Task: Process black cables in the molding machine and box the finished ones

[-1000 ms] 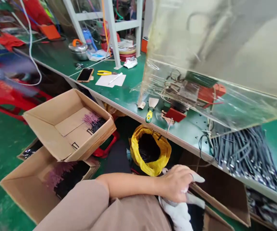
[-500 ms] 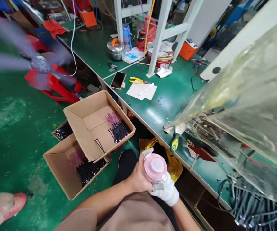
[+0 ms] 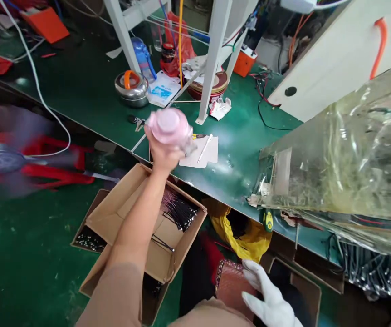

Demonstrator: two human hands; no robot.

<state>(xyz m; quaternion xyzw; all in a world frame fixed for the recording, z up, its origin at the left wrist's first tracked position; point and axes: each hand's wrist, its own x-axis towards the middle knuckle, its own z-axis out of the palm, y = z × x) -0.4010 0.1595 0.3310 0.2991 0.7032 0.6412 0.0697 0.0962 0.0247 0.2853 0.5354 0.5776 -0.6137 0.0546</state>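
Several things are spread over the green, glossy worktable (image 3: pixel 239 131) around the pink, round, lidded plastic vessel (image 3: pixel 170 127), which is held over the table's near edge; whether the tabletop is touched by it cannot be told. A shiny round steel pot with an orange handle (image 3: pixel 132 93) is seen just beyond it to the left, with a bunch of keys (image 3: pixel 137 121) near. Farther right, a white metal post (image 3: pixel 212 59) is planted on the tabletop, and a crumpled white cloth (image 3: pixel 220 109) is laid beside its foot. The yellow-handled pliers (image 3: pixel 200 136) and a sheet of pale paper (image 3: pixel 193 159) are partly hidden by the vessel and hand; a slim white pen (image 3: pixel 205 149) is left in view on the paper. Below, an open brown cardboard box (image 3: pixel 190 243) holding thin black cables (image 3: pixel 183 213) is crossed by the left forearm. On the right, the table is screened by a cloudy clear plastic sheet (image 3: pixel 352 159).

The vessel is gripped by the bare left hand (image 3: pixel 164 154), fingers wrapped around it. Its lid is topped by a paler raised disc; its outline is blurred. The white-gloved right hand (image 3: pixel 266 293) is held with fingers spread, beside a brownish-pink textured panel with a speckled border (image 3: pixel 232 284).
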